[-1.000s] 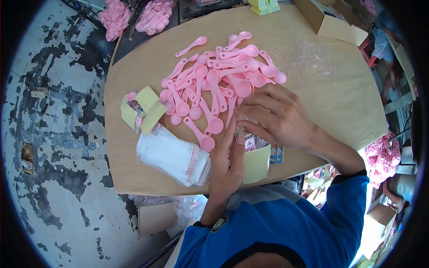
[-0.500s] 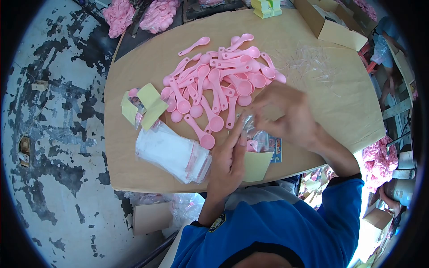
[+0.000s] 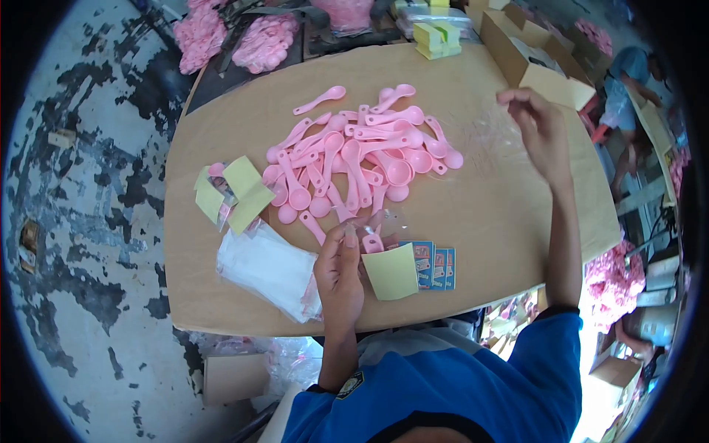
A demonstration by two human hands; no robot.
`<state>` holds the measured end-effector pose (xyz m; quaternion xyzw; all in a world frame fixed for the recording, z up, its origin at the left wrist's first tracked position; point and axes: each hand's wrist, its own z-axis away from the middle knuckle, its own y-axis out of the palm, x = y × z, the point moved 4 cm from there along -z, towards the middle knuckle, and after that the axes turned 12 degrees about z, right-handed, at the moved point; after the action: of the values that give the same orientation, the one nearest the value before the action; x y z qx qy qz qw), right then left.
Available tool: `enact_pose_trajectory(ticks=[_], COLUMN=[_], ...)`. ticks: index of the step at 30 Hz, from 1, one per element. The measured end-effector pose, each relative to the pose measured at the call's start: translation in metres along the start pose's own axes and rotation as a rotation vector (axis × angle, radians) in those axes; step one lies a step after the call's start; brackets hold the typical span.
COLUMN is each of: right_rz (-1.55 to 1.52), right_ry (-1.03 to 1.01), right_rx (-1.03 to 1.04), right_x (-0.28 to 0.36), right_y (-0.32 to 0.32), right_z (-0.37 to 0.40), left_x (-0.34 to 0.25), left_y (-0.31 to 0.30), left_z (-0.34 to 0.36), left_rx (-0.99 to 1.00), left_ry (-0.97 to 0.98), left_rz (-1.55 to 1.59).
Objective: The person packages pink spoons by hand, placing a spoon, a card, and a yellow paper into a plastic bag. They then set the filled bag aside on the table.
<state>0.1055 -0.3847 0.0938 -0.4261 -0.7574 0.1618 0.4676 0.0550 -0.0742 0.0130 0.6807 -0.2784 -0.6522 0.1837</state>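
My left hand (image 3: 341,277) is closed on the neck of a clear plastic bag (image 3: 395,221), low over the table's near side. Inside the bag a pink spoon (image 3: 373,242) shows above a pale yellow card (image 3: 391,272). Blue printed cards (image 3: 434,266) lie just right of it. My right hand (image 3: 535,133) is raised at the right, its fingers loosely bent and somewhat apart, with nothing visible in them. Nearest to it are thin clear strips (image 3: 491,136) on the table. A large heap of pink measuring spoons (image 3: 354,159) covers the middle.
White plastic bags (image 3: 266,269) lie stacked at the left, below packed yellow-card sets (image 3: 235,193). Bundled yellow cards (image 3: 437,40) and an open cardboard box (image 3: 543,70) stand at the back. Another person (image 3: 628,88) is at the far right.
My right hand has left the bag and moved up and right toward the clear strips. My left hand has moved slightly left with the bag, uncovering more of the blue cards.
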Motion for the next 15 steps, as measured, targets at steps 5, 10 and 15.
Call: enact_pose_trajectory(ticks=[5,10,15], right_rz=[-0.418,-0.572,-0.622], right_ry=[-0.163,0.005,-0.113], right_rx=[0.732,0.689,0.671], right_x=[0.103,0.096,0.092], right_y=[0.08,0.101,0.105], right_z=[0.067,0.08,0.082], left_x=[0.006,0.012,0.009], left_y=[-0.008,-0.004,-0.006], left_z=[0.003,0.005,0.004], left_rx=[0.007,-0.035,-0.016], left_ry=[0.059,-0.096,0.026], left_rz=[-0.298,-0.006,-0.111])
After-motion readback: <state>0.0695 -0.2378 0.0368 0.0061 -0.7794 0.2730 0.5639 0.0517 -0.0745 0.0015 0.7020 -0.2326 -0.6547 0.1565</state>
